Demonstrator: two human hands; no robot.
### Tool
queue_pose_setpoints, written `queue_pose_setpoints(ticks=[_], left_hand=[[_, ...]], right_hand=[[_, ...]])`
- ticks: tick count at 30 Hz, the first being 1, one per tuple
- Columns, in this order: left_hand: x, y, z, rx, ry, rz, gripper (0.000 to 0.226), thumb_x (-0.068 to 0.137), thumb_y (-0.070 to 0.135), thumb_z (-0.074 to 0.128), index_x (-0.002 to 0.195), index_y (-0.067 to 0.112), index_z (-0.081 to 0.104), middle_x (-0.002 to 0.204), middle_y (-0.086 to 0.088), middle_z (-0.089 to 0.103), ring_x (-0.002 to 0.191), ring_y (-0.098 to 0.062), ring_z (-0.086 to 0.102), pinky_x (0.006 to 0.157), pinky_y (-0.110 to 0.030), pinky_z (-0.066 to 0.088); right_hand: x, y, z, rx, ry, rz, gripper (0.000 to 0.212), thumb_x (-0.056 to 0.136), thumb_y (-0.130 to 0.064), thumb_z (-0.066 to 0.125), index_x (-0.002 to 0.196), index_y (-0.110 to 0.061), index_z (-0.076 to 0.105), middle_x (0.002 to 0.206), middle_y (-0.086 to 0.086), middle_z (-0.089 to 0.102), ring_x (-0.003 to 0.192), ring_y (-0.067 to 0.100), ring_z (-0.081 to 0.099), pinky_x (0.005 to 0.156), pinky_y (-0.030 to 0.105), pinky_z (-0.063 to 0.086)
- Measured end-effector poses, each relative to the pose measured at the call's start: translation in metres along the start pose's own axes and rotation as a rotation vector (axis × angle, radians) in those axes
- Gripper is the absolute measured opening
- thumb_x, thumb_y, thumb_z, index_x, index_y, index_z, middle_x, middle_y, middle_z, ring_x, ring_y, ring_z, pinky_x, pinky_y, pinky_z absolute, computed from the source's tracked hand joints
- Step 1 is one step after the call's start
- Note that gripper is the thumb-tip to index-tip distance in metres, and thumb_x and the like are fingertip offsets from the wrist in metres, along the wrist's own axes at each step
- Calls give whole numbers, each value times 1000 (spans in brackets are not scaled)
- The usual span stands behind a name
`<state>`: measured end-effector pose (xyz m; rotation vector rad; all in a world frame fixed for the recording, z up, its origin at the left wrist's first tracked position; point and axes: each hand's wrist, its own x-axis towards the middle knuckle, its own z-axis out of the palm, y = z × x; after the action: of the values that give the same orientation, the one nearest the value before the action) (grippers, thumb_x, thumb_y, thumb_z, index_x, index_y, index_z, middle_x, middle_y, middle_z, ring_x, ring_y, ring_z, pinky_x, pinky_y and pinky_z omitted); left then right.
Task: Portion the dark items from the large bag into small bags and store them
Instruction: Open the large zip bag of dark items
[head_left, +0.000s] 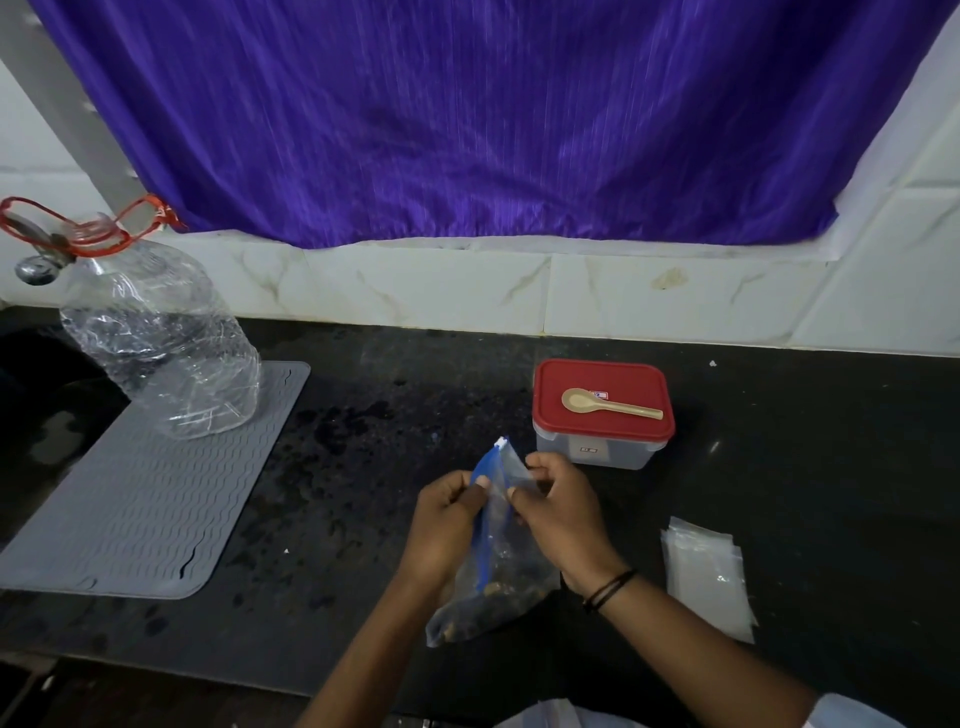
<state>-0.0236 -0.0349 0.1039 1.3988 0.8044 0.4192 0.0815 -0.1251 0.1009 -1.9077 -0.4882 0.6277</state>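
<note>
Dark items (496, 603) sit heaped in the bottom of the large bag (493, 566), a clear zip bag with a blue closure strip that stands up off the black counter (805, 467) near its front edge, its lower end resting on the stone. The left hand (447, 525) pinches the blue strip side of the mouth, thumb on top and fingers curled behind; the right hand (561, 512) pinches the opposite clear lip, fingers bent inward. Both hands are clamped on the bag's top, close together with the mouth between them, and both forearms come up from the lower edge of the view, angled toward each other. A dark band (608, 590) circles the right wrist.

Just right of that wrist lies a stack of small bags (706, 577), flat and clear, apart from the large bag. Behind the hands stands a clear box with a red lid (602, 402); a tan spoon (608, 404) lies across the lid. Small labels show on the lid and the box front, too blurred to read. Open counter stretches right of the box to the tiled wall (649, 291).

To the left, a grey ribbed mat (145, 499) covers the counter, with bare stone between it and the hands. A crumpled clear bottle (161, 338) with a red handle ring stands on the mat's far end. A purple curtain (467, 114) hangs above the tiles.
</note>
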Motion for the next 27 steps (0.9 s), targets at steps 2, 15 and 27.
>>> queue_pose_setpoints(ticks=[2,15,27], left_hand=[[-5,1,3,-69,48,-14,35,104,16,51,76,-1,62,65,-15,62,58,-20,57,59,-33,48],[-16,15,4,-364,45,-135,29,106,15,44,92,-4,62,76,-21,66,68,-25,65,63,-30,57],[-15,20,1,-182,82,92,13,94,11,66,93,-2,70,87,-26,72,80,-39,70,76,-50,58]], right_hand=[[-5,-5,0,-125,21,-82,29,83,-19,70,107,-27,56,108,-10,56,97,5,57,79,22,51],[-12,-28,-10,718,-101,365,13,100,-8,47,95,-5,59,87,12,69,80,22,73,70,35,58],[-22,-31,-4,511,-284,189,28,94,-30,62,103,-3,64,93,21,69,85,29,67,80,43,56]])
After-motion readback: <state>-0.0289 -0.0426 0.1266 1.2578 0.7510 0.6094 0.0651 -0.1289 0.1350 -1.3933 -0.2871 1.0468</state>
